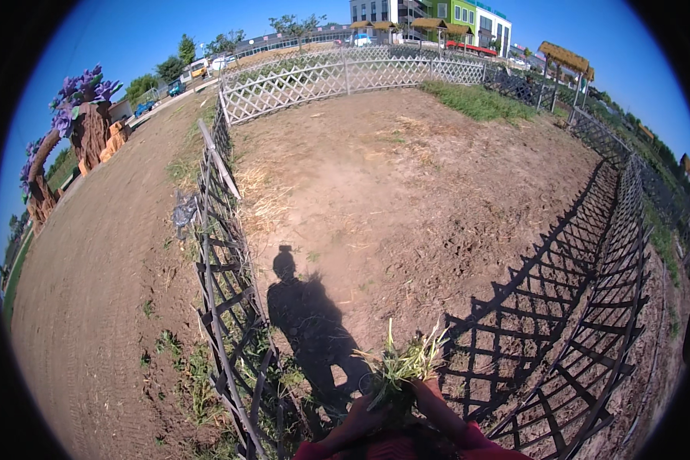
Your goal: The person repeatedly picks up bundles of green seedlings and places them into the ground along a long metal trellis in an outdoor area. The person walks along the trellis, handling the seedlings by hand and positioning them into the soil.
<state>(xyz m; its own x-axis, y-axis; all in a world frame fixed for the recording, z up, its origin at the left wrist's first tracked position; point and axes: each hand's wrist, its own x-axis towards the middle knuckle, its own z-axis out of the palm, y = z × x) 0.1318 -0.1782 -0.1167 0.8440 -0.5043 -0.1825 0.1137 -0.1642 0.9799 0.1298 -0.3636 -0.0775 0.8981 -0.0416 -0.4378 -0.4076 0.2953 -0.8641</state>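
Note:
A loose bundle of cut grass and weeds (405, 365) is held in front of my body, its pale stalk ends pointing away from me. My left hand (368, 409) grips it from the left side. On the right, my right hand (426, 391) clasps the same bundle. The fingers of both hands are partly hidden by the leaves. Red sleeves cover my forearms near the bottom edge.
A wooden lattice fence (230, 299) runs close on my left, and another lattice fence (604, 322) on my right. Bare soil (345, 190) lies between them up to a far white lattice fence (322, 77). Green grass (477, 102) grows at the far right. Dry straw (261, 198) lies beside the left fence.

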